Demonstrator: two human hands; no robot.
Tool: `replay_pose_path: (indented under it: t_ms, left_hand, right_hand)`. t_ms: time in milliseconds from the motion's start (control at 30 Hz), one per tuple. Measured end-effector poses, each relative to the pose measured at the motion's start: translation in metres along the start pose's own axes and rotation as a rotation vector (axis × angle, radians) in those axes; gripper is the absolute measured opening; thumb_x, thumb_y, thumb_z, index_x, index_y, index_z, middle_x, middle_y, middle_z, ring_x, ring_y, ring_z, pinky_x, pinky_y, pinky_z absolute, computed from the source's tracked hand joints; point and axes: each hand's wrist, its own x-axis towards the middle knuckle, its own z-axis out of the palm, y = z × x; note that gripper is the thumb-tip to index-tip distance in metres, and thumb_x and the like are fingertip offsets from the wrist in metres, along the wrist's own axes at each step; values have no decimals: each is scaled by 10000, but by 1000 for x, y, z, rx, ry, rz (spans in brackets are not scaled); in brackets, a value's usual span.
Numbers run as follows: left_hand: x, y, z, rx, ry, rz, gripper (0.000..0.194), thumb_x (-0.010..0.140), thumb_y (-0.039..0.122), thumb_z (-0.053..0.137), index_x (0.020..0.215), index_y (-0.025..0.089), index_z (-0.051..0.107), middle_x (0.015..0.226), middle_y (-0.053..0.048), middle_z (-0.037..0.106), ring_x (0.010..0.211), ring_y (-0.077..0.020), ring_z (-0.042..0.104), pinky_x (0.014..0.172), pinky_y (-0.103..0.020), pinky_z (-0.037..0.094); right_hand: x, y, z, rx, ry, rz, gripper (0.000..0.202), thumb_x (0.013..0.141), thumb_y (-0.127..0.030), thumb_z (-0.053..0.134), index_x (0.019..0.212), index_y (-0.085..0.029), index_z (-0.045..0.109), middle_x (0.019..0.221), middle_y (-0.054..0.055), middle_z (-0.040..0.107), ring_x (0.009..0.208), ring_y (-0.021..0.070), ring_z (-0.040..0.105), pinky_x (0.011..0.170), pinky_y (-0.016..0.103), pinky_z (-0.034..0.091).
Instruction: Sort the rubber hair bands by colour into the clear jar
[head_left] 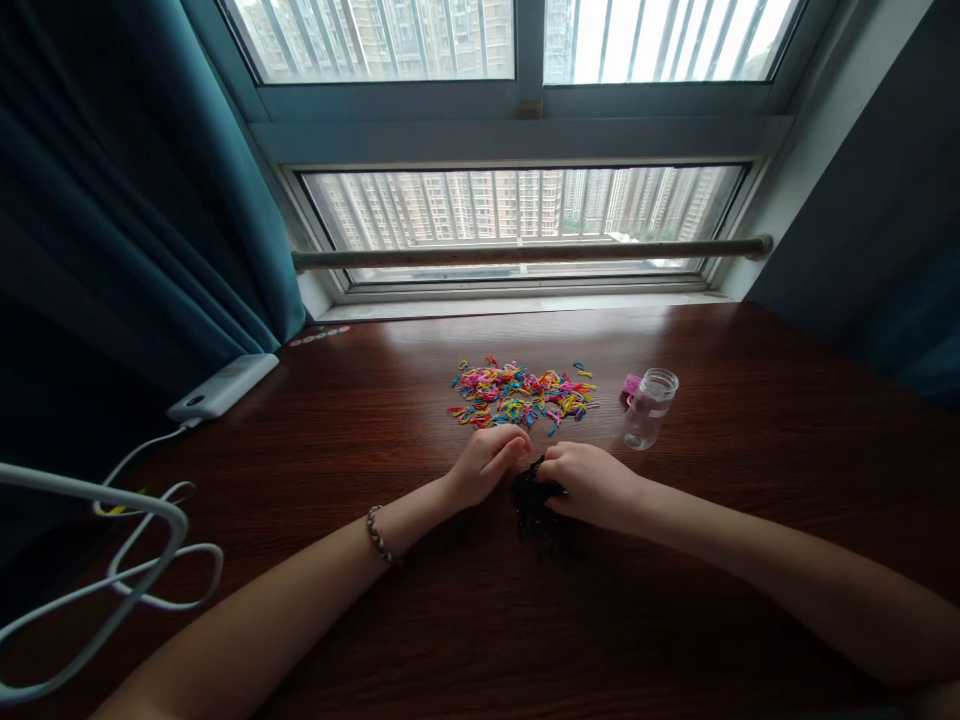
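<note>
Many small coloured clips or bands (525, 394) lie spread in a patch on the brown table. Just below the patch, my left hand (491, 463) rests with its fingers curled together; what they hold, if anything, is hidden. My right hand (592, 483) has its fingers pressed into a dark, tangled pile (538, 505) of small black pieces, gripping at its upper right side. Beyond my right hand a clear open jar (649, 410) stands on the table, with a small pink object (631, 386) beside its left side.
A white power device (225, 386) with a cable lies at the table's left edge, by a blue curtain (150, 180). Thick white cable loops (169, 545) hang at the lower left. A horizontal rail (525, 256) crosses the window behind the table (360, 420).
</note>
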Motion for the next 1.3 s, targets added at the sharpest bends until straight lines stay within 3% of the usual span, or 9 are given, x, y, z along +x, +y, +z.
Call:
replay_pose_path:
  t_ms: [267, 467, 633, 833, 933, 1067, 1167, 1300]
  left_hand:
    - [2, 4, -1, 20, -17, 3, 403, 871, 426, 306, 800, 132, 572, 700, -42, 555, 677, -139, 497, 627, -232, 400]
    - [3, 11, -4, 105, -86, 201, 294, 750, 379, 568, 938, 153, 586, 901, -90, 600, 870, -193, 528, 810, -312, 412]
    - [-3, 4, 3, 101, 3, 256, 277, 741, 334, 597, 955, 158, 587, 884, -88, 628, 834, -176, 573, 767, -294, 455]
    - [-13, 4, 8, 44, 121, 236, 207, 773, 239, 570, 963, 165, 603, 876, -69, 653, 772, -141, 610, 698, -236, 487]
    - [-13, 7, 10, -76, 172, 159, 160, 761, 235, 585, 896, 162, 630, 836, -61, 663, 733, -144, 620, 673, -245, 498]
    - [-7, 13, 13, -384, 253, -94, 154, 717, 282, 631, 790, 146, 628, 700, -31, 664, 621, -154, 627, 593, -263, 515]
    - [-4, 16, 14, -567, 273, -262, 182, 692, 300, 653, 762, 136, 618, 609, -11, 654, 573, -153, 622, 594, -277, 518]
    - [-3, 14, 14, -709, 290, -359, 197, 676, 289, 670, 768, 121, 622, 606, -11, 652, 571, -135, 615, 626, -272, 505]
  right_hand:
    - [-1, 5, 6, 87, 59, 5, 101, 652, -179, 582, 721, -162, 653, 725, 45, 620, 696, 156, 549, 625, 231, 382]
    - [-1, 11, 0, 320, 221, 71, 98, 673, -153, 568, 694, -153, 663, 635, 16, 607, 555, 100, 506, 540, 195, 350]
    - [-2, 10, -2, 470, 331, 126, 107, 673, -148, 568, 699, -151, 671, 596, -1, 593, 543, 90, 482, 530, 194, 341]
    - [0, 8, 1, 737, 343, 204, 125, 676, -210, 574, 721, -143, 670, 590, -9, 588, 538, 89, 487, 480, 181, 354]
    - [2, 8, 0, 949, 311, 243, 136, 684, -256, 583, 713, -143, 652, 604, -4, 597, 539, 101, 530, 472, 187, 395]
    - [3, 8, -2, 1195, 324, 279, 222, 655, -308, 631, 810, -150, 621, 672, 0, 613, 567, 115, 570, 505, 214, 464]
    - [4, 10, -3, 1255, 349, 310, 286, 626, -324, 664, 848, -154, 600, 678, -2, 608, 578, 119, 575, 490, 214, 469]
    - [4, 13, -3, 1268, 398, 351, 245, 621, -337, 676, 756, -145, 606, 651, -2, 597, 539, 103, 548, 474, 209, 446]
